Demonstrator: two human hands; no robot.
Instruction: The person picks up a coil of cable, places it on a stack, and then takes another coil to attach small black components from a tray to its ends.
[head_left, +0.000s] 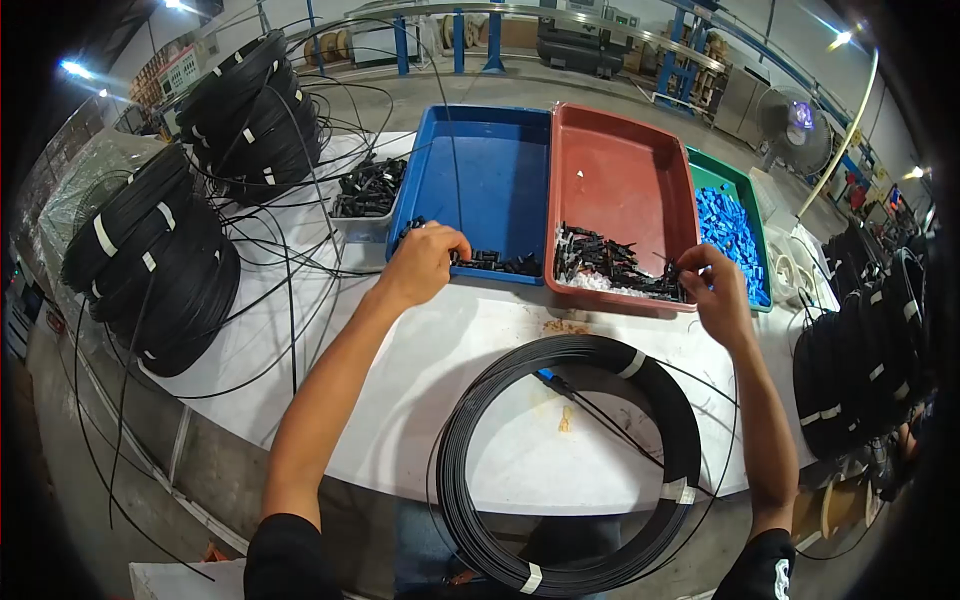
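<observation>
My left hand (428, 262) is at the near left corner of the blue tray (490, 160), its fingers curled among small black parts (495, 262); what it holds is hidden. Over the near right corner of the red tray (620, 165), my right hand (715, 285) pinches at black pieces (600, 255); the item between its fingertips is too small to name. White pieces (605, 284) lie in the same tray. A coil of black cable (470, 470) with white tape bands rests at the near table edge, and a blue-tipped connector (548, 377) shows inside its ring.
Stacked black cable coils (160, 270) stand at the left, more coils (860, 350) at the right. A clear bin (365, 225) of black parts sits left of the blue tray. The green tray (765, 270) holds blue parts (728, 230). Loose cables cross the white table (370, 450).
</observation>
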